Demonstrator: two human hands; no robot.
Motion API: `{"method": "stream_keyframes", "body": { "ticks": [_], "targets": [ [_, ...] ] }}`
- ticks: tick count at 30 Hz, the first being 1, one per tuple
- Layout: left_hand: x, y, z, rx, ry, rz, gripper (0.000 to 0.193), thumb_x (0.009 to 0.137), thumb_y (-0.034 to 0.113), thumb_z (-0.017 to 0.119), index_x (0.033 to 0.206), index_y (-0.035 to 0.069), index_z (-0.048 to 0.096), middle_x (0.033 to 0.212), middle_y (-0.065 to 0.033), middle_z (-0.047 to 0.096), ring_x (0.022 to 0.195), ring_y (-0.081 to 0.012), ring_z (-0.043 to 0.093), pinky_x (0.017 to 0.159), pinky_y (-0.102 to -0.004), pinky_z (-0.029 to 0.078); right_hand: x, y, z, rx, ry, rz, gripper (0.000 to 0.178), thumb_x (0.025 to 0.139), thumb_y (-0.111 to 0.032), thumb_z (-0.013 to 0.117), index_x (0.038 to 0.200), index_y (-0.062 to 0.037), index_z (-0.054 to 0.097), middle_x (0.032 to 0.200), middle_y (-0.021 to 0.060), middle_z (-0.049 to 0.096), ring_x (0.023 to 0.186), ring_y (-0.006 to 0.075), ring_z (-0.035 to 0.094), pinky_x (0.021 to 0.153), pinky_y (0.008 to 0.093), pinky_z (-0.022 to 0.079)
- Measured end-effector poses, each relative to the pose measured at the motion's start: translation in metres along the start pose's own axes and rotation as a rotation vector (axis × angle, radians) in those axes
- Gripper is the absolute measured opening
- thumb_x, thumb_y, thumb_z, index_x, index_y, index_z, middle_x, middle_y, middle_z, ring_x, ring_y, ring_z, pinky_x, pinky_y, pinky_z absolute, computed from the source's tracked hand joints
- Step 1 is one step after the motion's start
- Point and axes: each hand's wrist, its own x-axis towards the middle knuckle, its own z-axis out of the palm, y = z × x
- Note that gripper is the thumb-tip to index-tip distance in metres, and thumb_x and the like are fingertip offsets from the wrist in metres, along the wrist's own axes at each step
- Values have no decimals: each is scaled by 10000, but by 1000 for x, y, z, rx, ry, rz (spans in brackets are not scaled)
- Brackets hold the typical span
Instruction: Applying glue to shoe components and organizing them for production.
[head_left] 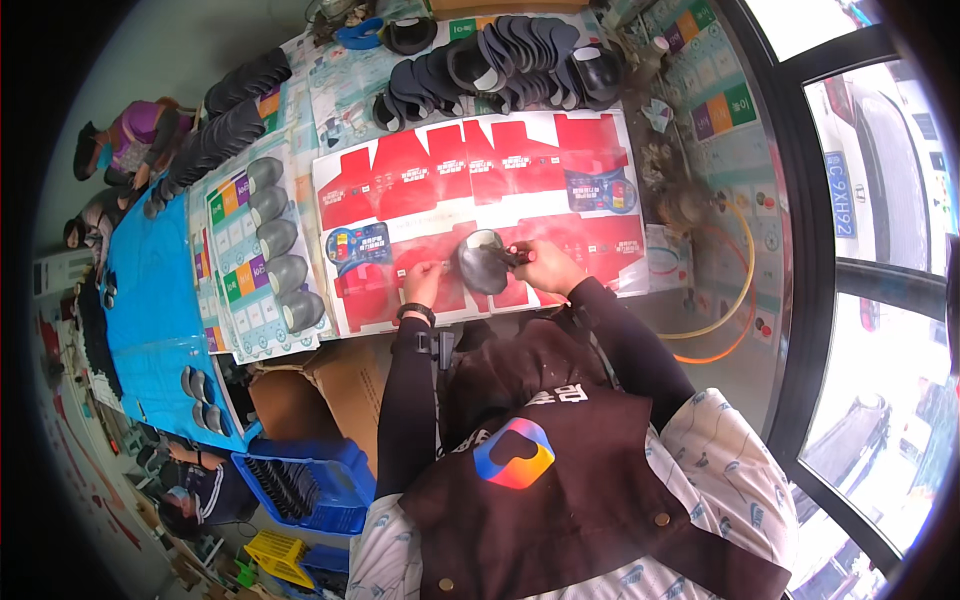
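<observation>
A dark grey rounded shell [483, 268] with a pale inner part at its far edge rests on the red-and-white printed sheet [400, 225] before me. My right hand [548, 268] is closed at the shell's right side, its fingers round a small dark tool [517, 256] with a reddish end. This tool meets or overlaps the shell's edge; I cannot tell which. To the shell's left, my left hand [424, 282] has its fingertips pinched together, and whatever is between them is too small to make out.
Nested dark pieces [520, 55] crowd the table's far side. Several grey shells [275, 238] line a board at left. A yellow hose [748, 270] curves at right beside the window. Co-workers [145, 130] sit along the blue table [150, 290]; a blue crate [350, 480] stands lower left.
</observation>
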Motion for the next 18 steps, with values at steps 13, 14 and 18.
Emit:
{"method": "stream_keyframes", "body": {
  "ticks": [13,14,18],
  "targets": [
    [1,32,25,421,-139,183,243,818,275,753,906,51,786,827,-151,756,808,-282,733,764,-403,560,-29,40,-32,128,75,13,475,802,-128,773,1241,17,665,1087,214,739,1017,265,716,886,392,538],
    [0,36,32,383,-173,176,238,806,282,759,896,63,785,844,-160,754,810,-300,733,765,-408,558,-32,45,-36,151,151,18,501,795,-66,767,1271,32,646,1074,175,743,998,211,698,885,353,535],
    [-15,69,19,306,-6,206,261,806,315,773,865,64,732,843,-116,750,799,-267,726,749,-393,554,-46,34,-48,414,157,55,472,808,22,681,1277,29,628,1048,97,738,871,167,708,619,297,552]
  ]
}}
